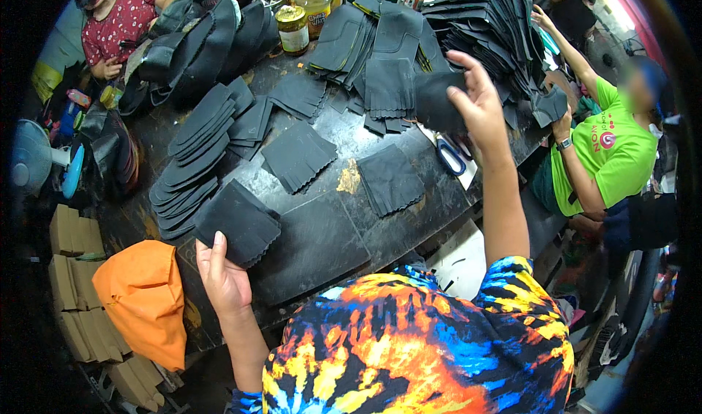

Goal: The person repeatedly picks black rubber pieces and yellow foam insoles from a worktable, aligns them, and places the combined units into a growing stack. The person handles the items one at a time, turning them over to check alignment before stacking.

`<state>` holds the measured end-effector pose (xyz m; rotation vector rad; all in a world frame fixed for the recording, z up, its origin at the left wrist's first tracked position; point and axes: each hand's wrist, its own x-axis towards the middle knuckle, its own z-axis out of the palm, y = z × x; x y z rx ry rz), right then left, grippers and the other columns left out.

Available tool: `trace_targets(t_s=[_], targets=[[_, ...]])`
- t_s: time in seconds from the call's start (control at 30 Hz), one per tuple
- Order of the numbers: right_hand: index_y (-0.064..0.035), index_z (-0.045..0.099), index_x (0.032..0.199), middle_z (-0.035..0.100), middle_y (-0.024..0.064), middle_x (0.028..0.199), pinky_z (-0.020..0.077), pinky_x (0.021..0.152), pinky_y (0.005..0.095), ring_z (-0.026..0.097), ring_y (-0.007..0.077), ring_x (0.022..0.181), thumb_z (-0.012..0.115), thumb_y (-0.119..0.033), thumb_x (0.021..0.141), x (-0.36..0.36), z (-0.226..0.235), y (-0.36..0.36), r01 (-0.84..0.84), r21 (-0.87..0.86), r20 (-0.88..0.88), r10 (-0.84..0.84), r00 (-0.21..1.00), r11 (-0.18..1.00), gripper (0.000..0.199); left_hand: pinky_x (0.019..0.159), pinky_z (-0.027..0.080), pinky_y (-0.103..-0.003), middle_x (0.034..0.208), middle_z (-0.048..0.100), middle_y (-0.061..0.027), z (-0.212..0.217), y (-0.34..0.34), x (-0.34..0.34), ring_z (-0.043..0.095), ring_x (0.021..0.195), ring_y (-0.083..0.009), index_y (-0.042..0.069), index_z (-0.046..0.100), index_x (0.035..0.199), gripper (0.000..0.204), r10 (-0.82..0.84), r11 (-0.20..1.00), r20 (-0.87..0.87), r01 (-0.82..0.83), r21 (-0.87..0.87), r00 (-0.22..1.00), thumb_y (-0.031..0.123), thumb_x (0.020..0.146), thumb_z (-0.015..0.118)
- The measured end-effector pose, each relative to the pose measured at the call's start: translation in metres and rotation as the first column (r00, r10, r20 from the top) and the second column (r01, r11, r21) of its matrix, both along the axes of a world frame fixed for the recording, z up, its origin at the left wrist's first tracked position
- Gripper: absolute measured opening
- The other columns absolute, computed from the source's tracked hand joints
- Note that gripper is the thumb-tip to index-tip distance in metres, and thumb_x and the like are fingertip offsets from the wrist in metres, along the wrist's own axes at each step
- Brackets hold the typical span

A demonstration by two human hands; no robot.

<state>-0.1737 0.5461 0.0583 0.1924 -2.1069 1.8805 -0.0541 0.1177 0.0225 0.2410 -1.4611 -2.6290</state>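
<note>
In my left hand (223, 273) a black leather-like piece with a scalloped edge (240, 224) is gripped at its lower left corner, the thumb lying on top. My right hand (479, 99) is raised over the far right of the table, fingers apart. Its thumb overlaps the right edge of a dark piece (437, 101); I see no closed grip on it. Similar scalloped pieces lie between my hands: one left of centre (298, 158), another nearer my right forearm (391, 180). Blue-handled scissors (450, 156) rest beneath my right wrist.
Overlapping rounded black pieces (191, 172) line the left side. Tall black stacks (479, 26) and jars (292, 30) stand at the back. An orange cloth (142, 300) hangs at the near left corner. A person in a green shirt (607, 143) works at right, another in red (121, 19) at far left.
</note>
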Motion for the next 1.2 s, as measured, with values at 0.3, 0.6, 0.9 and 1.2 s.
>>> trace_targets(t_s=[0.3, 0.6, 0.9, 1.2], targets=[[-0.0037, 0.046, 0.146, 0.053, 0.0073, 0.141, 0.0342, 0.113, 0.0291, 0.050, 0.0155, 0.129, 0.049, 0.011, 0.083, -0.101, 0.035, 0.017, -0.058, 0.421, -0.245, 0.175, 0.954, 0.905, 0.064, 0.107, 0.042, -0.033, 0.129, 0.062, -0.0104, 0.006, 0.047, -0.013, 0.058, 0.120, -0.0187, 0.000, 0.048, 0.137, 0.040, -0.180, 0.972, 0.070, 0.188, -0.140, 0.981, 0.006, 0.099, 0.057], [-0.0173, 0.050, 0.144, 0.059, 0.0003, 0.118, 0.0473, 0.095, 0.0332, 0.054, 0.0183, 0.104, 0.063, 0.004, 0.080, -0.204, -0.007, -0.051, -0.074, 0.368, -0.122, 0.127, 0.984, 0.927, 0.068, 0.107, 0.043, -0.034, 0.129, 0.060, -0.0101, 0.018, 0.061, -0.013, 0.057, 0.120, -0.0185, 0.001, 0.048, 0.139, 0.042, -0.252, 0.958, 0.116, 0.265, -0.114, 0.961, 0.004, 0.098, 0.056], [-0.0110, 0.045, 0.145, 0.062, 0.0134, 0.123, 0.0508, 0.097, 0.0364, 0.061, 0.0265, 0.113, 0.075, -0.012, 0.081, -0.165, -0.006, -0.056, 0.307, 0.691, -0.454, 0.063, 0.889, 0.655, 0.071, 0.111, 0.040, -0.034, 0.137, 0.056, -0.0105, 0.039, 0.056, -0.048, 0.054, 0.127, -0.0192, 0.002, 0.038, 0.150, 0.055, -0.277, 0.949, 0.054, 0.282, -0.139, 0.959, 0.004, 0.097, 0.055], [-0.0075, 0.043, 0.146, 0.062, 0.0074, 0.122, 0.0459, 0.102, 0.0323, 0.058, 0.0149, 0.115, 0.083, -0.035, 0.082, -0.016, 0.013, -0.104, -0.629, -0.348, 0.285, 0.718, 0.635, 0.695, 0.081, 0.109, 0.042, -0.034, 0.138, 0.052, -0.0099, 0.048, 0.112, -0.084, 0.052, 0.126, -0.0169, 0.007, 0.033, 0.153, 0.054, -0.408, 0.913, -0.097, 0.404, -0.061, 0.908, 0.005, 0.101, 0.048]])
